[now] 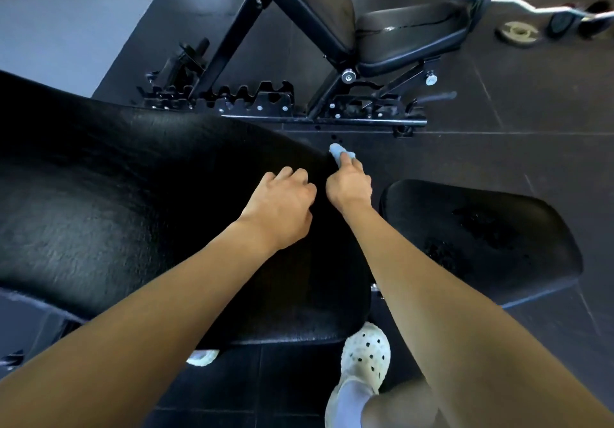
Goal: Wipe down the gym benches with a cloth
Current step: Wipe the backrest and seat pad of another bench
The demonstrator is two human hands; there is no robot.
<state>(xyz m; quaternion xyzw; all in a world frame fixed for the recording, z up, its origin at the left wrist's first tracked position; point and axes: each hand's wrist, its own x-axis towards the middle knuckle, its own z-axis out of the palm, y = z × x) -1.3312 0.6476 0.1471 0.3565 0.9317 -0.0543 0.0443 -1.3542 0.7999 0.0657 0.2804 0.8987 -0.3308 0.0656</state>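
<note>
At frame centre the right hand point(349, 185) pinches the cloth point(339, 152) against the bench pad point(133, 195) at its far edge; the left hand point(282, 205), curled and empty, rests on the pad; best to press firmly and follow the edge.

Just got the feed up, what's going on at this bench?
A person leans over the black bench pad. The right hand pinches a light blue cloth at the pad's far edge, while the left hand rests on the pad with curled fingers. The separate seat pad shows wet-looking patches.
</note>
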